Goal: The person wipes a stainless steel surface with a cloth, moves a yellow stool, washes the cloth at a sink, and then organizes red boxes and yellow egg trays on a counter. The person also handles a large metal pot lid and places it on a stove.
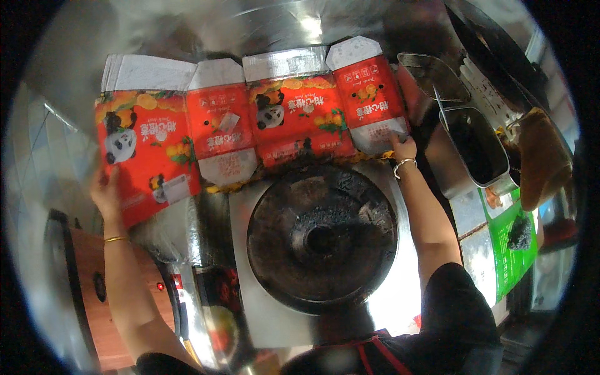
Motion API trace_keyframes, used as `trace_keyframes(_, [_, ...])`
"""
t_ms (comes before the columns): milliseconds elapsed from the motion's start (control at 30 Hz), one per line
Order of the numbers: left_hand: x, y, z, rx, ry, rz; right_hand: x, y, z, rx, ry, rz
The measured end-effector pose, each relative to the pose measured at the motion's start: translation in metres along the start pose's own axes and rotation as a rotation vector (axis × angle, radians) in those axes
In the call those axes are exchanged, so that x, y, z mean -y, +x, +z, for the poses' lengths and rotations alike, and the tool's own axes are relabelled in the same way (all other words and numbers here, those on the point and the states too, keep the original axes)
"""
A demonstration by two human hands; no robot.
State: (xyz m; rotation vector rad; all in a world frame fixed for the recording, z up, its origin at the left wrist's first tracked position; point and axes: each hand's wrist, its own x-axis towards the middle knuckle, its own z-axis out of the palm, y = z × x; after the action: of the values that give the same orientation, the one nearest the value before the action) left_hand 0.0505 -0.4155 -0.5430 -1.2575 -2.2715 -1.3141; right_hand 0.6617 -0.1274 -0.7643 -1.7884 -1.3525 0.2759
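Observation:
A flattened red cardboard fruit carton with printed pandas and oranges spans the back, beyond a round blackened metal burner. My left hand grips its lower left edge, thumb on the printed face and fingers mostly hidden behind. At its lower right corner, my right hand holds a pale flap. The carton's white flaps point away from me. Its lower edge lies close to the burner's far rim, beside a charred, yellowish strip.
Right of the carton stand two rectangular metal containers, one with a utensil handle inside. A brown object and green printed cardboard are farther right. A reddish-brown surface lies at lower left.

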Motion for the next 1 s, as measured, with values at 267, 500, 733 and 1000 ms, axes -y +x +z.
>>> trace_keyframes(267, [0.005, 0.013, -0.003, -0.062, -0.109, 0.042, 0.003, 0.005, 0.007, -0.073, 0.176, -0.094])
trace_keyframes(500, [0.011, 0.004, 0.003, 0.023, -0.173, -0.027, 0.004, 0.001, 0.009, -0.129, -0.036, 0.032])
trace_keyframes(733, [0.023, -0.003, 0.033, -0.031, -0.032, 0.024, 0.003, 0.0, 0.011, -0.016, -0.155, 0.192])
trace_keyframes(1000, [0.001, -0.011, 0.05, -0.084, 0.084, 0.011, 0.062, -0.039, -0.041, 0.07, -0.369, -0.249])
